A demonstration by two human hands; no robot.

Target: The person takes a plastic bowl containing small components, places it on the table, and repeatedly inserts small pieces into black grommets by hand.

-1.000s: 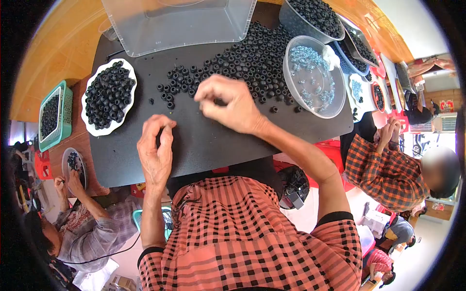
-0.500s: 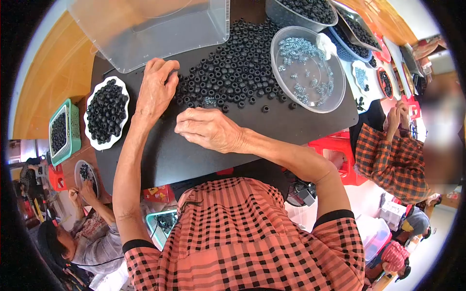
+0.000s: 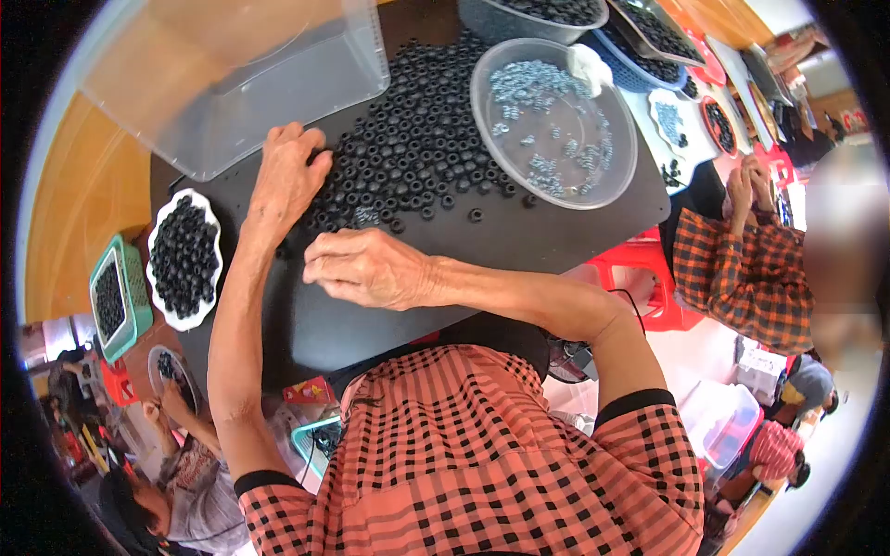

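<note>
A spread of black beads [image 3: 417, 120] covers the dark table. At its left edge is my left hand [image 3: 286, 176], thumb and fingers bent toward the nearest beads; whether something is between the fingertips is hidden. Below the beads, my right hand [image 3: 369, 270] is closed with its fingers curled together, and what it holds, if anything, cannot be seen. A few small clear-blue pieces [image 3: 367, 216] lie among the beads just above my right hand. To the right stands a round clear tub [image 3: 619, 176] with more blue pieces and a white wad inside.
A large clear bin [image 3: 278, 107] stands at the upper left. A white scalloped plate [image 3: 217, 269] of black beads lies at the left, beside a green basket [image 3: 139, 310]. More bead containers are at the upper right. People sit at both sides; a red stool [image 3: 649, 269] is at the right.
My left hand has moved up to the left edge of the beads. My right hand has moved down from the beads toward the near side. The view has shifted, and blue pieces now show among the beads.
</note>
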